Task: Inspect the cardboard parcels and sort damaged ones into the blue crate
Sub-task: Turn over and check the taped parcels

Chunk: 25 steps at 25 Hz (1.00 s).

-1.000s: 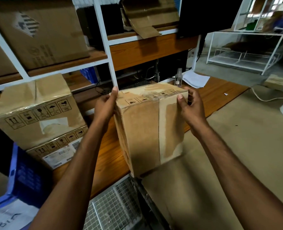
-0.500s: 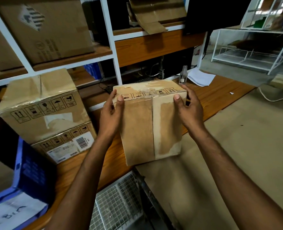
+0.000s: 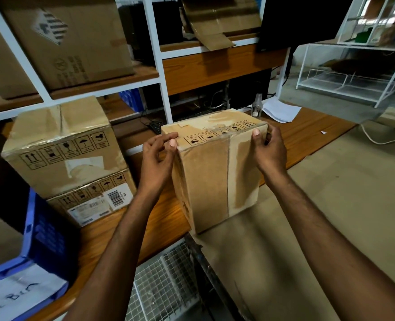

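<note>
The parcel [image 3: 217,172] stands at the front edge of the worktop [image 3: 168,218], near its middle, and both hands hold it by the upper corners. It leans a little, and I cannot tell whether its bottom rests on the wood or is lifted just above it. The left hand [image 3: 158,156] grips the upper left corner: the thumb presses on the front edge and the fingers are curled over the top. The right hand [image 3: 268,149] grips the upper right corner, with the thumb on the front face and the fingers bent round the right side. A strip of brown tape runs down the front face of the parcel, a row of printed handling signs goes along its top edge, and the tape on the top looks wrinkled and partly peeled. The blue crate [image 3: 43,228] stands at the left end of the worktop, well apart from the parcel, with a white paper label [image 3: 18,295] on its near side. Between the crate and the parcel, two stacked boxes [image 3: 62,154] stand toward the back edge, and the lower one carries a barcode sticker [image 3: 116,196]. Near the back right corner lie some white papers [image 3: 281,110], with a small clear bottle [image 3: 258,106] just beside them.
</note>
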Each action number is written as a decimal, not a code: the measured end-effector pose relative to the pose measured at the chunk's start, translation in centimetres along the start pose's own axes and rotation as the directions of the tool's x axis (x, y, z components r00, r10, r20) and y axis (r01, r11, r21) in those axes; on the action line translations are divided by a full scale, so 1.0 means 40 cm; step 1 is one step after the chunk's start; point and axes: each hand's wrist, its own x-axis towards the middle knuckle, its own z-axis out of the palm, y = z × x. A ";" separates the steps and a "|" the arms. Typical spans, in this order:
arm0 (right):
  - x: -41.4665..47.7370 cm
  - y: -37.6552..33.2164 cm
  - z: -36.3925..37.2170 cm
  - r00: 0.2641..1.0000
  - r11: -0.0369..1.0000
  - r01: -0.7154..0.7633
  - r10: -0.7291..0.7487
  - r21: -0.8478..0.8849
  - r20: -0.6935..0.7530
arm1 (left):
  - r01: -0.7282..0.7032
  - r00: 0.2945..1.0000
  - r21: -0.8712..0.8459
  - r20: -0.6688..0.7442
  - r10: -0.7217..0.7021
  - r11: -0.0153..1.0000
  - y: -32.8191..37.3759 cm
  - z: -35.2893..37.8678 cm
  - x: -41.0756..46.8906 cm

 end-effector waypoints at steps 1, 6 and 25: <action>-0.001 -0.002 -0.004 1.000 1.000 -0.006 0.006 0.004 0.006 | 0.003 1.000 0.008 0.008 -0.003 1.000 0.002 0.002 -0.004; -0.014 0.009 -0.014 0.998 0.998 0.069 -0.069 -0.007 -0.005 | 0.038 0.995 -0.021 0.097 -0.036 0.999 0.028 0.022 -0.036; -0.005 -0.088 0.071 0.972 0.921 0.228 -0.233 -0.317 0.022 | 0.039 0.986 0.476 -0.161 0.043 0.878 0.084 0.136 0.081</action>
